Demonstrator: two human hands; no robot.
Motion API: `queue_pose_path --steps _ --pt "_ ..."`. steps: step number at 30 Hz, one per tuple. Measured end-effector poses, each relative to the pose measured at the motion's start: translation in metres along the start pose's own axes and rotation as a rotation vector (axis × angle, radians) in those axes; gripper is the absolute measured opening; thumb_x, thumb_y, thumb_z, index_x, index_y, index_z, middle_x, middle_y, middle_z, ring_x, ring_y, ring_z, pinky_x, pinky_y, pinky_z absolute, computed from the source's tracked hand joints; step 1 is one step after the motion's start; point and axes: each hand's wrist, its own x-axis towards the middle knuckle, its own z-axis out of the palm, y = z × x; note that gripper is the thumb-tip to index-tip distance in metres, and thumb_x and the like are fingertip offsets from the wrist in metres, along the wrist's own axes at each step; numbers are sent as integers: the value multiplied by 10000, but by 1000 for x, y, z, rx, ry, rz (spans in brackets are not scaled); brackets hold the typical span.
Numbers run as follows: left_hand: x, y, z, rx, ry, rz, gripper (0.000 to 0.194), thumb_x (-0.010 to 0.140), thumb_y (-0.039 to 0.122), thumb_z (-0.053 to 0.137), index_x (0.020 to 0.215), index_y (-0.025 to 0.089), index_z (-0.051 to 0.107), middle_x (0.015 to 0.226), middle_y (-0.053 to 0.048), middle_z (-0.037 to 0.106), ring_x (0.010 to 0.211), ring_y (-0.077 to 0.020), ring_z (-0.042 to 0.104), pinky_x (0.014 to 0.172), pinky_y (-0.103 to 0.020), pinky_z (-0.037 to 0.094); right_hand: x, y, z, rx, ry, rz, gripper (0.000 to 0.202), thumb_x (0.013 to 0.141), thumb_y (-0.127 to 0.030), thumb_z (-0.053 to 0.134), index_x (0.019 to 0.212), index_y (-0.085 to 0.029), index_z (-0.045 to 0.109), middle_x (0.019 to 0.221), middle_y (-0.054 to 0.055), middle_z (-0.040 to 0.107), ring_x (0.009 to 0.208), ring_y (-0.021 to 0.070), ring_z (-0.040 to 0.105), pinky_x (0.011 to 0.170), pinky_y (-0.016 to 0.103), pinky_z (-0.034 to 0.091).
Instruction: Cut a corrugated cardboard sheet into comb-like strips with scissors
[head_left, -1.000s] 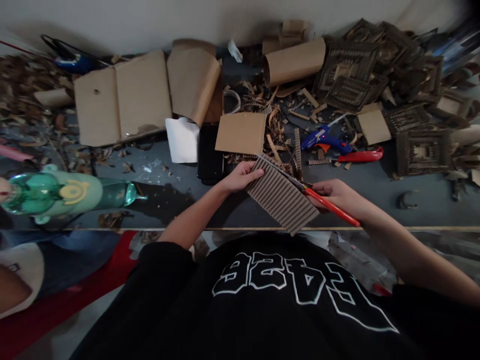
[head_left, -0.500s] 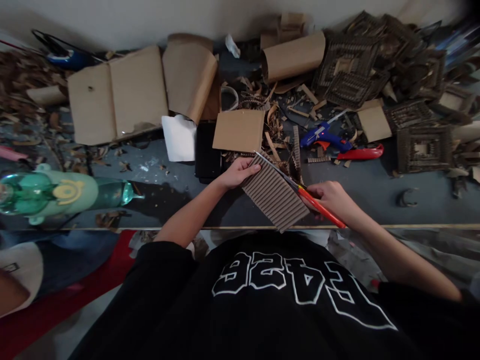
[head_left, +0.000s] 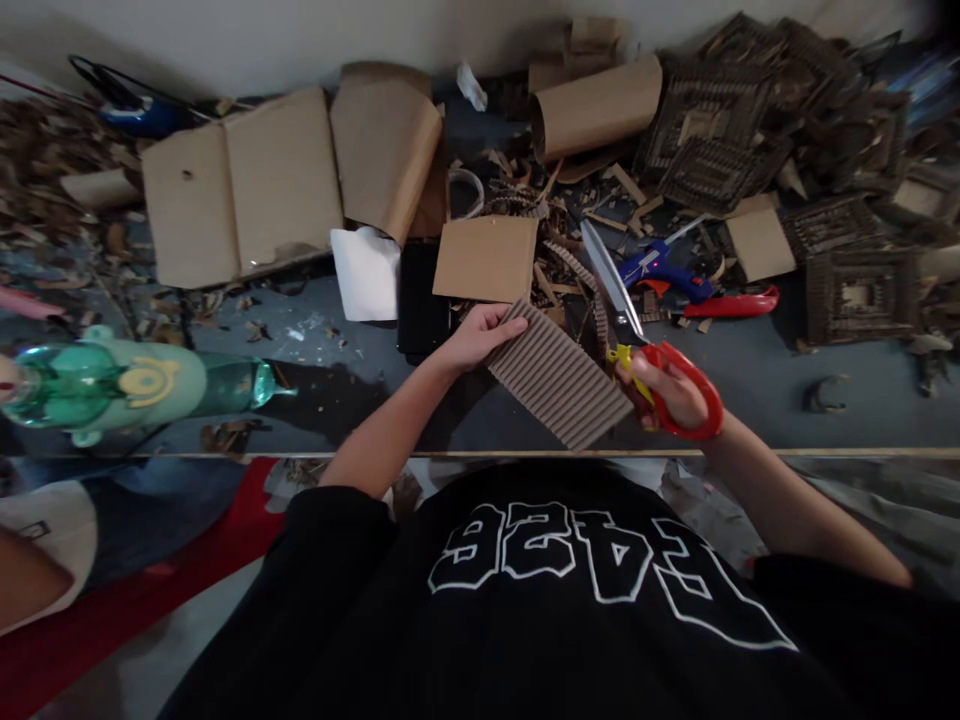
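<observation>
Pinched at its upper left corner by my left hand (head_left: 484,338) is a piece of corrugated cardboard (head_left: 559,380), its ridges showing, tilted above the table's front edge. My right hand (head_left: 671,392) grips scissors (head_left: 615,285) with red and yellow handles; the blades point up and away from me, apart from the sheet. A narrow corrugated strip (head_left: 589,275) hangs or lies between the sheet and the blades; whether anything holds its lower end I cannot tell. A flat cardboard square (head_left: 486,258) lies just beyond my left hand.
A blue glue gun (head_left: 664,268) and a red-handled tool (head_left: 733,303) lie right of the scissors. Ridged cardboard frames (head_left: 862,295) pile up at the right. A green bottle (head_left: 120,385) lies at the left. Another person's arm (head_left: 34,580) shows at lower left.
The scissors have come away from the sheet's upper edge and turned so their blades point upward. A corrugated strip now shows apart from the sheet. My left hand keeps its hold.
</observation>
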Motion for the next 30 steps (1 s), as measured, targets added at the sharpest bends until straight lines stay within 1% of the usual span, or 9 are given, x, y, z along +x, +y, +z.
queue_pose_path --steps 5,9,11,13,15,18,22,25,30 --pt "7 0 -5 7 114 -1 601 586 602 929 924 137 756 802 -41 753 697 -132 684 683 -249 544 0 -5 1 57 -143 65 541 611 -601 892 595 -225 504 383 -39 507 306 99 432 321 226 347" --pt "5 1 -12 -134 248 108 636 714 784 724 899 176 719 771 -40 699 874 -220 714 752 -325 571 7 -5 8 122 -40 -17 542 622 -585 899 578 -216 505 408 -33 517 314 97 462 322 227 367" --pt "3 -1 -12 -208 191 145 788 740 938 523 933 196 703 783 -47 681 941 -256 718 774 -370 592 10 -4 13 204 84 -93 552 609 -610 903 608 -213 520 457 -46 522 334 91 472 320 225 369" --pt "0 -6 -7 -216 50 149 887 574 1000 608 959 205 690 789 -30 674 869 -236 716 751 -367 601 12 -2 17 241 166 -154 558 609 -628 901 633 -214 528 478 -51 523 350 85 468 327 226 376" --pt "-2 -14 3 -168 -53 121 897 355 822 889 970 204 677 805 -9 688 805 -193 704 776 -342 601 14 -1 22 217 172 -169 545 623 -615 903 660 -219 531 477 -53 523 361 89 466 343 232 387" --pt "-6 -25 18 -72 -9 46 818 360 547 1024 1001 178 675 958 -52 730 951 -208 715 988 -396 568 14 3 26 111 121 -115 507 670 -573 899 691 -225 530 488 -49 531 386 99 472 376 245 399" --pt "-6 -26 23 -75 160 59 766 441 532 1001 1024 180 651 1061 -80 700 1088 -276 687 1082 -504 523 10 8 19 124 77 -141 547 733 -660 825 696 -230 489 516 -74 431 400 82 406 388 245 328" --pt "-1 -19 15 -179 267 109 865 415 526 1001 1126 224 610 1037 -47 668 1129 -286 666 1062 -504 536 2 7 1 144 -24 -154 602 708 -759 784 844 -221 553 641 -66 420 477 77 372 423 240 302" --pt "6 -10 0 -255 352 192 987 452 465 982 1304 312 507 1114 -36 660 1260 -307 616 1074 -491 528 -16 -5 -32 -274 -183 -155 707 732 -861 659 991 -205 617 822 21 557 675 156 492 581 294 423"
